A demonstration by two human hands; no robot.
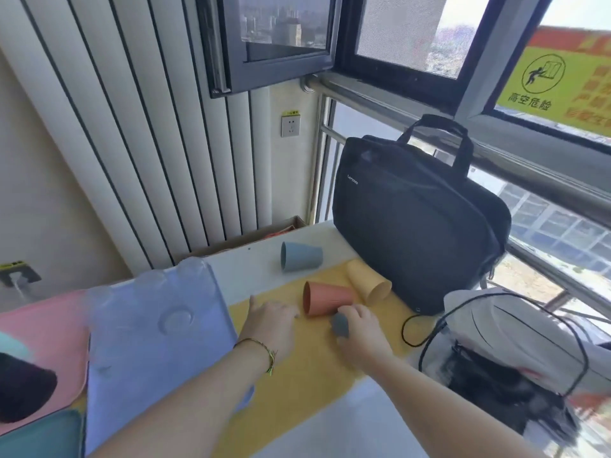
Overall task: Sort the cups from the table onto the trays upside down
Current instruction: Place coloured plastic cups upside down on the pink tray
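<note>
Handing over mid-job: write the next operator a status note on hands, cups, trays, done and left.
The left hand is open, resting on the yellow mat, holding nothing.
The right hand grips the grey cup.
The orange cup, yellow cup and blue cup lie on their sides, the blue one at the mat's far edge.
The lavender tray and pink tray sit to the left; no cup shows on the lavender one; a dark shape on the pink one is unclear.
Done: nothing visible. Left: four cups, upside down onto trays.

Blue tray (158, 328), terracotta cup (325, 302).
</note>
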